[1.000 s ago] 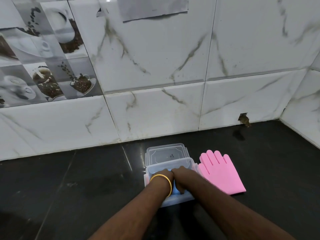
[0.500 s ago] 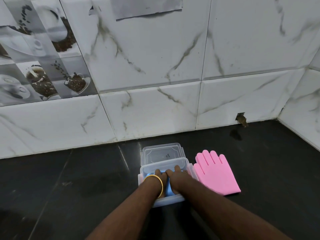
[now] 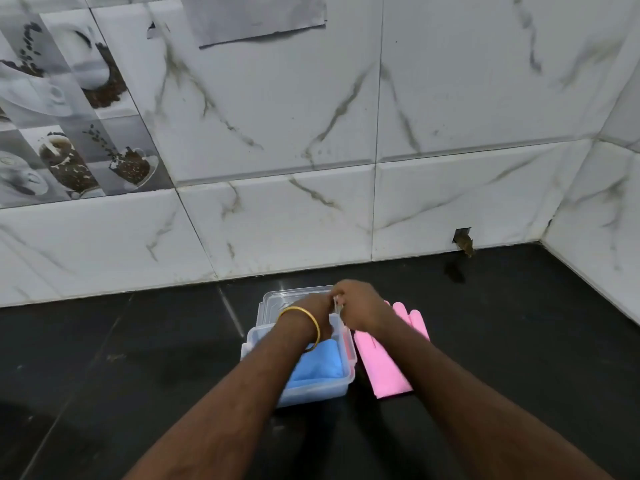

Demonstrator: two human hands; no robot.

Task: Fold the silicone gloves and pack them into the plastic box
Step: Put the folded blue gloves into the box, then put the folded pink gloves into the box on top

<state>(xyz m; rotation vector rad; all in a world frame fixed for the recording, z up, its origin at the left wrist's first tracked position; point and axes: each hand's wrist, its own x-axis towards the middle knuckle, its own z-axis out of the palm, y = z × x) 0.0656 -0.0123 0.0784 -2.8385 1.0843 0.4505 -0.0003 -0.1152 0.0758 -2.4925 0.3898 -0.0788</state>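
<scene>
Where the white marble-veined wall tiles (image 3: 346,116) met it, the black countertop (image 3: 519,341) carried everything near its back edge, about midway along. A clear plastic box (image 3: 317,388) sat there with its lid (image 3: 277,301) lying flat just behind it, toward the wall. Inside the box lay a blue silicone glove (image 3: 317,365), folded into a smooth, matte pad that filled much of the floor of the box. Touching the box's right side, a pink silicone glove (image 3: 388,368) lay flat and unfolded on the countertop, cuff toward the near edge and fingers pointing at the wall, partly hidden under the right forearm. Both hands met above the box's back rim. The left hand (image 3: 320,304), a gold bangle (image 3: 301,323) on its wrist, and the right hand (image 3: 360,306) had their fingers curled together round something small and pale between them; what it was could not be told.
</scene>
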